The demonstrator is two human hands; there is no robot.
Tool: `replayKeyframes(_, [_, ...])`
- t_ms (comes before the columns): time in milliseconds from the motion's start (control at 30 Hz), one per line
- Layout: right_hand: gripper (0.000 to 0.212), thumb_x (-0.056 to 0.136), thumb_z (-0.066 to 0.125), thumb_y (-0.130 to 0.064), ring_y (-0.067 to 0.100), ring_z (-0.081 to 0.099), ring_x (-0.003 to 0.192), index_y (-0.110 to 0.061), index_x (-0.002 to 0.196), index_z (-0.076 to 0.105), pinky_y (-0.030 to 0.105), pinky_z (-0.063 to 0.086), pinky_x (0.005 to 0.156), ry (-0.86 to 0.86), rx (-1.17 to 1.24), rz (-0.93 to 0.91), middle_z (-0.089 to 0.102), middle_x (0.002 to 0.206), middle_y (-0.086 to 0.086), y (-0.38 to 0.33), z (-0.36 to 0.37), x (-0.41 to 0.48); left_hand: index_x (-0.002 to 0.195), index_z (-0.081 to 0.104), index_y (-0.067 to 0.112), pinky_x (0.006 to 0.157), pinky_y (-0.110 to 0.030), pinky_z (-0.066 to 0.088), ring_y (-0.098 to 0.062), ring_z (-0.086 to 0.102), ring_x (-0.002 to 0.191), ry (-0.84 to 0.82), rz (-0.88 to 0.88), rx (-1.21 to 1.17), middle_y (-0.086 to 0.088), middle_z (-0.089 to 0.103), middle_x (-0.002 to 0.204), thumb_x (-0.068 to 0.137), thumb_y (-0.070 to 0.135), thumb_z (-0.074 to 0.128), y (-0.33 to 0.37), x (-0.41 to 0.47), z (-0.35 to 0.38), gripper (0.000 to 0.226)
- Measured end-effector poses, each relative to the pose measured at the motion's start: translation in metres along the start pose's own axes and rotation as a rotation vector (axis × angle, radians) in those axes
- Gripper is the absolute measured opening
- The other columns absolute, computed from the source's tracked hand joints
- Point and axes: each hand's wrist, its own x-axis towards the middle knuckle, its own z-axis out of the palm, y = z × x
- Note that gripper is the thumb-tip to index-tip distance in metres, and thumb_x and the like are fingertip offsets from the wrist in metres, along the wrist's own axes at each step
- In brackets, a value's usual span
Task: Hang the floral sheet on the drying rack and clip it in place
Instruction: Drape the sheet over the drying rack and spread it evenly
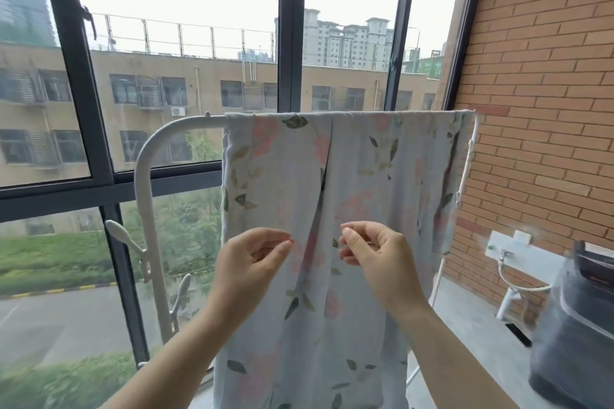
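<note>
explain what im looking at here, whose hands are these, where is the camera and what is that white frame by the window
There is no machine here. A person wears a wide-angle camera on the head, so you see what they see, looking forward and down. The two arms coming up from the bottom are their own: the left hand and the right hand.

The white frame is a drying rack standing in front of a big window. A floral sheet is already draped over its top bar. Two white clips sit on the rack's left upright, none visibly on the sheet yet.

Both hands hover in front of the sheet with fingers loosely curled. They seem to hold nothing, though whether the fingertips touch the cloth is unclear. A brick wall is on the right.
</note>
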Motion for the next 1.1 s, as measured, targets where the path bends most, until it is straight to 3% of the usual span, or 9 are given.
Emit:
replayKeyframes(400, [0.010, 0.092, 0.063, -0.021, 0.014, 0.071, 0.072, -0.014, 0.094, 0.071, 0.033, 0.060, 0.075, -0.049, -0.047, -0.141, 0.073, 0.077, 0.001, -0.056, 0.013, 0.035, 0.095, 0.075, 0.017, 0.079, -0.043, 0.060, -0.017, 0.073, 0.082, 0.015, 0.211, 0.052, -0.001, 0.076, 0.085, 0.085, 0.018, 0.071, 0.082, 0.076, -0.052, 0.011])
replayKeyframes(567, [0.012, 0.092, 0.065, -0.020, 0.021, 0.071, 0.076, -0.012, 0.090, 0.072, 0.038, 0.060, 0.077, -0.055, -0.040, -0.177, 0.074, 0.078, 0.004, -0.081, 0.071, 0.061, 0.097, 0.074, 0.021, 0.082, -0.030, 0.058, -0.008, 0.072, 0.084, 0.046, 0.286, 0.182, 0.008, 0.075, 0.089, 0.085, 0.019, 0.071, 0.071, 0.103, -0.097, 0.013])
replayKeyframes(667, [0.011, 0.091, 0.065, -0.023, 0.022, 0.071, 0.079, -0.016, 0.085, 0.072, 0.042, 0.059, 0.080, -0.031, -0.042, -0.162, 0.074, 0.079, 0.004, -0.090, 0.106, 0.080, 0.099, 0.072, 0.016, 0.078, -0.027, 0.059, -0.010, 0.073, 0.082, 0.056, 0.315, 0.125, 0.001, 0.075, 0.092, 0.087, 0.011, 0.066, 0.068, 0.138, -0.130, 0.014])
replayKeyframes(767, [0.012, 0.090, 0.066, -0.027, 0.022, 0.071, 0.081, -0.021, 0.082, 0.072, 0.045, 0.058, 0.082, 0.037, -0.067, -0.141, 0.074, 0.079, 0.002, -0.093, 0.138, 0.101, 0.095, 0.070, 0.013, 0.074, -0.021, 0.059, -0.014, 0.072, 0.081, -0.055, 0.207, -0.118, -0.004, 0.074, 0.092, 0.089, 0.009, 0.063, 0.067, 0.174, -0.151, 0.011])
replayKeyframes(933, [0.018, 0.090, 0.065, -0.033, 0.018, 0.070, 0.088, -0.017, 0.093, 0.071, 0.043, 0.057, 0.085, 0.151, -0.061, -0.074, 0.074, 0.087, -0.001, -0.095, 0.172, 0.128, 0.111, 0.067, 0.008, 0.090, -0.029, 0.055, -0.021, 0.068, 0.104, -0.430, -0.039, -0.206, -0.007, 0.072, 0.109, 0.094, 0.022, 0.056, 0.042, 0.233, -0.156, 0.024])
replayKeyframes(1033, [0.019, 0.091, 0.063, -0.033, 0.019, 0.069, 0.089, -0.015, 0.093, 0.069, 0.043, 0.056, 0.088, 0.223, -0.060, -0.028, 0.074, 0.090, 0.002, -0.096, 0.175, 0.130, 0.120, 0.062, 0.004, 0.077, -0.023, 0.057, -0.018, 0.069, 0.102, -0.647, -0.137, -0.283, -0.008, 0.070, 0.116, 0.099, 0.026, 0.047, 0.030, 0.254, -0.150, 0.034])
replayKeyframes(1100, [0.023, 0.092, 0.063, -0.035, 0.021, 0.070, 0.092, -0.013, 0.091, 0.071, 0.043, 0.055, 0.091, 0.221, -0.044, 0.026, 0.075, 0.092, 0.006, -0.098, 0.174, 0.131, 0.123, 0.059, 0.003, 0.076, -0.028, 0.059, -0.020, 0.068, 0.098, -0.750, -0.198, -0.332, -0.014, 0.066, 0.122, 0.101, 0.026, 0.043, 0.025, 0.264, -0.144, 0.036])
